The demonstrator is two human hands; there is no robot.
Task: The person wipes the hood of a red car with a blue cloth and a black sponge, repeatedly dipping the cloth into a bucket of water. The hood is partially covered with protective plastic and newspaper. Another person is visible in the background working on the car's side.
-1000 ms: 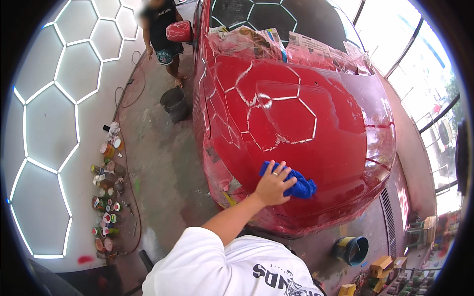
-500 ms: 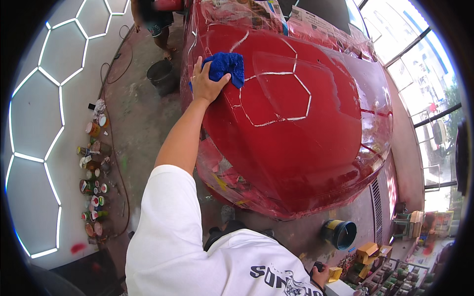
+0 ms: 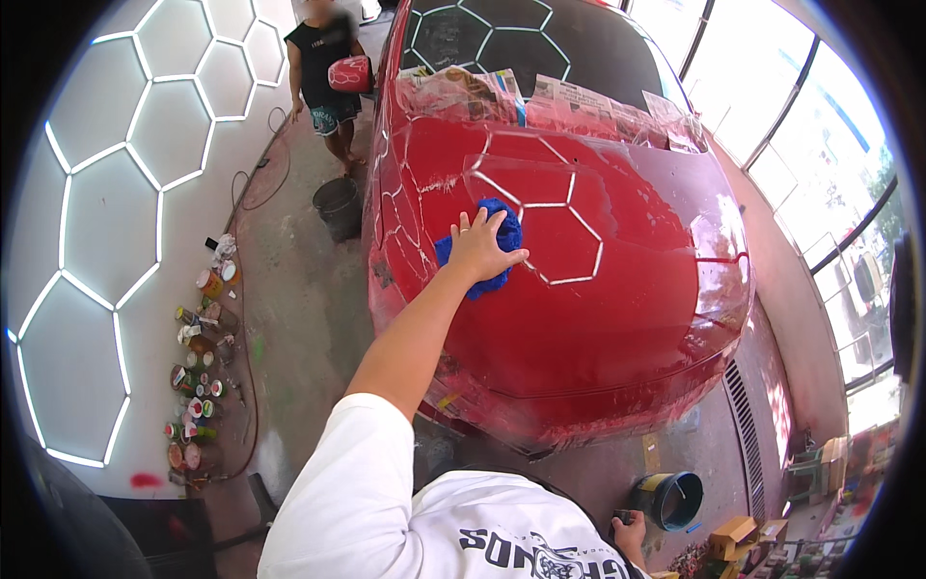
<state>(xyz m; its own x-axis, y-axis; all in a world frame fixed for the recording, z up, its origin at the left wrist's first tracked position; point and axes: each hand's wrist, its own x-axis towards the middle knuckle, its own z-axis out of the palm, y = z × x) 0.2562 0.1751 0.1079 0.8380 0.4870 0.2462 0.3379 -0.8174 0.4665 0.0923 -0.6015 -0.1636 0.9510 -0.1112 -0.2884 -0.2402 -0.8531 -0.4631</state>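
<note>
My left hand [image 3: 479, 253] presses a fluffy blue microfibre cloth [image 3: 499, 220] flat against the red car hood [image 3: 588, 328], fingers spread over it and thumb out to the right. Parts of the cloth stick out around the hand. The hood is glossy and mirrors white hexagonal lights just beside the cloth. Low by my right side, my right hand [image 3: 632, 533] is closed around a small dark object [image 3: 620, 519], whose kind I cannot make out.
Newspaper masking [image 3: 588, 108] and film cover the windshield's base. A person [image 3: 328, 68] stands left of the car, near a black bucket [image 3: 338, 205]. Paint cans [image 3: 198, 405] line the left wall. A dark blue bucket [image 3: 667, 502] stands by the floor grate [image 3: 743, 425].
My left hand and the cloth have moved from the hood's left edge toward its middle, nearer to me. The view has tilted up, showing more windshield and the person. My right hand keeps its dark object.
</note>
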